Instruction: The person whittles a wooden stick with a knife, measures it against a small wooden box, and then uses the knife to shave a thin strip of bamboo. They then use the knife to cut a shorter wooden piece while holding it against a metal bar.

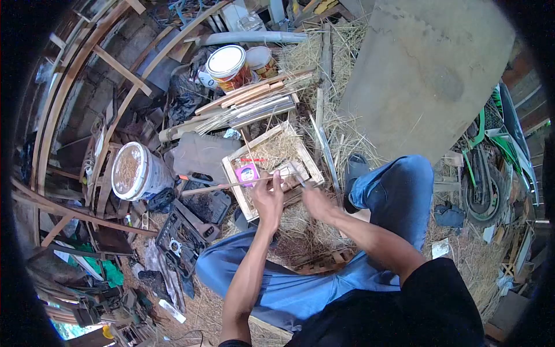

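My left hand [269, 199] is closed on a thin wooden stick [221, 187] that reaches out to the left. Just right of it, my right hand [316, 202] is closed on a small blade-like tool [297, 174], blurred and pointing up toward the stick's end. Both hands are over the near side of a shallow wooden frame box [312, 164]. Inside the box lie straw and shavings, and a pink round-labelled item [247, 174] sits at its left side.
Left of the box are a white bucket of shavings [139, 172], a dark grey case [208, 155] and an open toolbox [179, 231]. Paint cans [228, 66] and wood strips [254, 95] lie beyond. A large board [428, 75] is at upper right.
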{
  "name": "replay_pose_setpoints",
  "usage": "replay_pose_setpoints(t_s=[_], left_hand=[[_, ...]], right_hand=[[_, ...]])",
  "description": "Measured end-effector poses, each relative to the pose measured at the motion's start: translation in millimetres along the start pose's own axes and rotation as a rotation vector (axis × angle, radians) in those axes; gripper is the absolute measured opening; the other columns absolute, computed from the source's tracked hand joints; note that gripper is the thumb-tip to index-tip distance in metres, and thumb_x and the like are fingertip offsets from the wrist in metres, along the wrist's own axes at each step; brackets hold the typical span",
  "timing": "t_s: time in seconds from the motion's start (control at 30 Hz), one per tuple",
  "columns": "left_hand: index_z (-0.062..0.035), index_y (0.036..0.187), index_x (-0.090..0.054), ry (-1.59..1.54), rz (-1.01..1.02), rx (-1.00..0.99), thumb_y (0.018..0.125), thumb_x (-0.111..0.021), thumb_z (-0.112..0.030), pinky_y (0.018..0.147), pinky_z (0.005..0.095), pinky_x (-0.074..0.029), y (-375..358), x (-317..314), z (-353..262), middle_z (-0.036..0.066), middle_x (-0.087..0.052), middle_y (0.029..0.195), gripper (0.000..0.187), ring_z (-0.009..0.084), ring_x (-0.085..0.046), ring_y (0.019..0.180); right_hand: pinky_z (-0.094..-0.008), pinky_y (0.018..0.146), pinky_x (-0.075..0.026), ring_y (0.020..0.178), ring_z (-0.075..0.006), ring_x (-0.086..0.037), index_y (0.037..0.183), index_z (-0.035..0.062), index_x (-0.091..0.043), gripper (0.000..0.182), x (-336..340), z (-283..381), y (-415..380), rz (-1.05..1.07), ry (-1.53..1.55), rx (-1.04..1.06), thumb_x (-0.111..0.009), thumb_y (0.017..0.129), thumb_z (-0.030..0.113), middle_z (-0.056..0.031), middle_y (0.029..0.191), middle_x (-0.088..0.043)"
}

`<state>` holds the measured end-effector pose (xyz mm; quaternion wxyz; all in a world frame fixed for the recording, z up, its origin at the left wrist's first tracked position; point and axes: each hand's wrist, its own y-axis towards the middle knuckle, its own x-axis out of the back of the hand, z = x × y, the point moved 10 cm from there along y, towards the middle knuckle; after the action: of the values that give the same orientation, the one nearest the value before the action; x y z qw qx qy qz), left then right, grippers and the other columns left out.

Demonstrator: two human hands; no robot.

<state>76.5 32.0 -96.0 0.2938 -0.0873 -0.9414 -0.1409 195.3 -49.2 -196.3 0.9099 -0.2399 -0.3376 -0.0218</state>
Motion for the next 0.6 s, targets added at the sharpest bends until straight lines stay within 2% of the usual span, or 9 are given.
replay_pose_setpoints(t_s=[0.07,0.1,0.13,0.2,0.27,0.37,0.47,0.53,0.6], left_hand=[[0.0065,0.093,-0.061,-0.005,-0.010,-0.004,0.091,-0.057,-0.018,0.060,0.0273,-0.048,0.6,0.0,5.8,0.013,-0.068,0.073,0.025,0.0140,-0.064,0.066],[0.0062,0.093,-0.062,-0.002,-0.017,-0.010,0.091,-0.057,-0.018,0.061,0.0269,-0.048,-0.3,0.4,7.2,0.013,-0.068,0.073,0.025,0.0140,-0.064,0.066],[0.0062,0.093,-0.062,-0.002,-0.018,-0.002,0.091,-0.057,-0.018,0.061,0.0269,-0.048,-3.3,-2.2,8.4,0.013,-0.068,0.073,0.025,0.0140,-0.064,0.066],[0.0063,0.083,-0.061,-0.203,-0.098,0.077,0.088,-0.059,-0.017,0.056,0.0359,-0.044,-3.5,5.8,8.4,0.017,-0.062,0.066,0.024,0.0267,-0.059,0.056],[0.0066,0.082,-0.060,-0.152,-0.110,-0.005,0.088,-0.059,-0.016,0.056,0.0365,-0.044,-0.4,6.8,9.2,0.017,-0.062,0.063,0.024,0.0264,-0.059,0.055],[0.0072,0.078,-0.058,-0.072,-0.091,-0.018,0.090,-0.057,-0.016,0.057,0.0335,-0.046,0.2,2.4,3.7,0.016,-0.063,0.065,0.026,0.0246,-0.063,0.058],[0.0064,0.078,-0.058,-0.226,-0.071,0.076,0.090,-0.057,-0.015,0.057,0.0320,-0.047,-1.0,6.2,-5.8,0.016,-0.063,0.065,0.025,0.0235,-0.064,0.060],[0.0065,0.078,-0.058,-0.173,-0.069,0.026,0.090,-0.057,-0.015,0.057,0.0312,-0.047,0.4,5.2,-8.3,0.016,-0.062,0.065,0.024,0.0221,-0.064,0.061],[0.0067,0.079,-0.058,-0.132,-0.080,-0.006,0.090,-0.056,-0.015,0.056,0.0305,-0.048,-2.5,6.0,-11.2,0.016,-0.062,0.065,0.024,0.0207,-0.065,0.061]], right_hand=[[-0.0446,0.057,-0.051,0.066,-0.0363,-0.063,0.111,-0.0120,-0.040,0.028,16.3,42.0,-11.3,-0.084,0.232,0.235,-0.035,0.093,0.009,-0.0298,0.074,-0.061],[-0.0430,0.054,-0.052,0.065,-0.0340,-0.064,0.109,-0.0127,-0.044,0.029,13.8,50.9,-10.8,-0.120,0.015,0.328,-0.035,0.093,0.009,-0.0269,0.074,-0.062],[-0.0430,0.054,-0.052,0.065,-0.0340,-0.064,0.109,-0.0127,-0.044,0.029,8.6,41.8,-5.6,-0.113,0.013,0.327,-0.035,0.093,0.009,-0.0269,0.074,-0.062],[-0.0446,0.051,-0.050,0.060,-0.0360,-0.063,0.109,-0.0130,-0.044,0.030,-2.0,-0.4,13.1,-0.106,0.094,0.147,-0.035,0.092,0.009,-0.0258,0.069,-0.062],[-0.0445,0.047,-0.049,0.056,-0.0360,-0.062,0.113,-0.0132,-0.041,0.032,2.7,2.0,11.9,-0.172,-0.013,0.213,-0.034,0.091,0.009,-0.0251,0.067,-0.061],[-0.0445,0.055,-0.052,0.066,-0.0362,-0.065,0.114,-0.0090,-0.038,0.029,12.6,37.5,-7.1,-0.052,-0.019,0.221,-0.033,0.091,0.007,-0.0292,0.071,-0.061],[-0.0459,0.059,-0.053,0.069,-0.0390,-0.065,0.112,-0.0096,-0.037,0.027,-9.0,-20.6,15.0,-0.094,-0.152,0.110,-0.032,0.091,0.007,-0.0314,0.073,-0.061],[-0.0444,0.059,-0.053,0.070,-0.0395,-0.065,0.110,-0.0117,-0.037,0.027,-13.1,-23.9,18.3,-0.090,-0.192,0.120,-0.031,0.092,0.008,-0.0308,0.074,-0.061],[-0.0445,0.058,-0.053,0.068,-0.0398,-0.064,0.110,-0.0118,-0.038,0.028,-8.0,-8.4,11.8,-0.071,-0.057,0.065,-0.032,0.093,0.009,-0.0304,0.074,-0.061]])
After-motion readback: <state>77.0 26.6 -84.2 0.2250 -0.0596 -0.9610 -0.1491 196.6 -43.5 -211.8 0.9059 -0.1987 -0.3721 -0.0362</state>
